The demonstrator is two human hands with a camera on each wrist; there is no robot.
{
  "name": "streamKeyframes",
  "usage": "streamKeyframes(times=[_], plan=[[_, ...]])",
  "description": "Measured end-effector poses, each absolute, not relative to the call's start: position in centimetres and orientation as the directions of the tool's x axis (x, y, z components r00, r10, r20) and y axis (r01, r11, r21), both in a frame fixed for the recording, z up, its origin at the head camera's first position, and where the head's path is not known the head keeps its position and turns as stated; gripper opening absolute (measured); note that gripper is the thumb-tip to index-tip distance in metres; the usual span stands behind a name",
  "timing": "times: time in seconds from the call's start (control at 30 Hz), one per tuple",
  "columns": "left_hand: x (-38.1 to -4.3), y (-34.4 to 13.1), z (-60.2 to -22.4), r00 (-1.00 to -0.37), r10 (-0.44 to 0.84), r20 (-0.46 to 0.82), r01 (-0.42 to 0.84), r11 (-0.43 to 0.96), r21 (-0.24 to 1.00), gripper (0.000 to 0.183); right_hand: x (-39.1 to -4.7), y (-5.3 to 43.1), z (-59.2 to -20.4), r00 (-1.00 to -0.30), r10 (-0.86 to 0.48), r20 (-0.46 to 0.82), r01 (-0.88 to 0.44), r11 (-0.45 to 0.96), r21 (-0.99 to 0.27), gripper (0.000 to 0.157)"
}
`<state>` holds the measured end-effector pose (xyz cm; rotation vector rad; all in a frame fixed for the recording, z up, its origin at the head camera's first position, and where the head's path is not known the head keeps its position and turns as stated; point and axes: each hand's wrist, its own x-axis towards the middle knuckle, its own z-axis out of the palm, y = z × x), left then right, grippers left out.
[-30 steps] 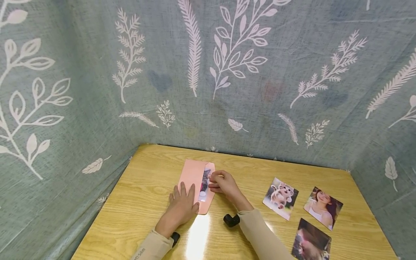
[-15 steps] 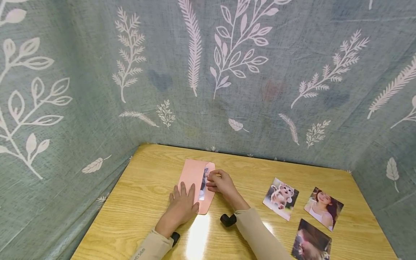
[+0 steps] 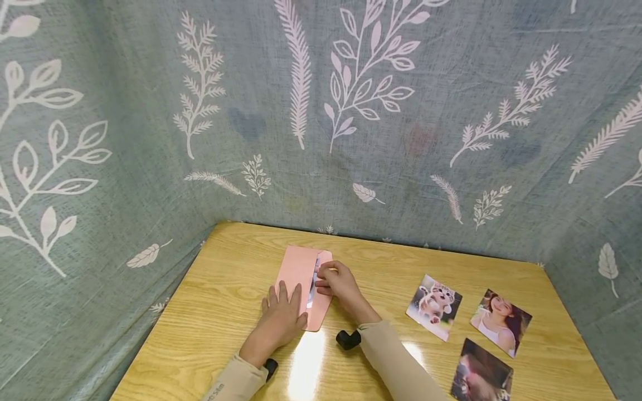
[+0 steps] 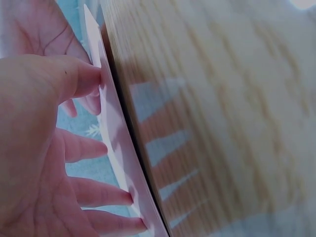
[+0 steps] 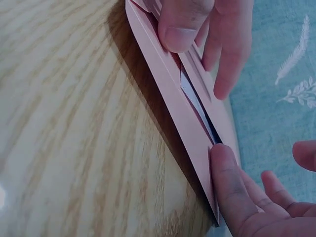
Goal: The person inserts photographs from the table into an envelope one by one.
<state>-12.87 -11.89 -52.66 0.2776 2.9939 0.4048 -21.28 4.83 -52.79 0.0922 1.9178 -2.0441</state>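
A pink envelope [image 3: 296, 264] lies on the table, its flap side open towards the right. My left hand [image 3: 281, 317] rests on the envelope's lower left with fingers spread. In the left wrist view, the thumb and fingertips of that left hand [image 4: 44, 138] touch the envelope [image 4: 116, 123]. My right hand [image 3: 346, 287] has bent fingers at the envelope's opening and pinches a photo [image 3: 311, 295]. Only a narrow strip of the photo shows; the rest is inside the pocket. The right wrist view shows the photo's pale edge [image 5: 193, 98] in the slit between both hands.
To the right lie three more photos: a kitten photo [image 3: 434, 307], a portrait photo [image 3: 500, 323] and a darker photo [image 3: 481, 370], cut off by the frame's bottom. A patterned grey-green cloth [image 3: 351, 167] hangs behind and beside the wooden table [image 3: 230, 267].
My right hand has moved a little left, and the photo has slid further into the envelope, so less of it shows. The left hand has stayed in place.
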Motion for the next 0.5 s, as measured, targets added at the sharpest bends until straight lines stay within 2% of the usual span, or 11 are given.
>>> streamKeyframes(times=[0.5], plan=[[-12.86, -11.93, -52.87, -0.977, 0.192, -0.092, 0.163, 0.953, 0.256, 0.069, -21.21, 4.49, -52.68, -0.939, -0.184, -0.289, 0.295, -0.002, -0.956, 0.027]])
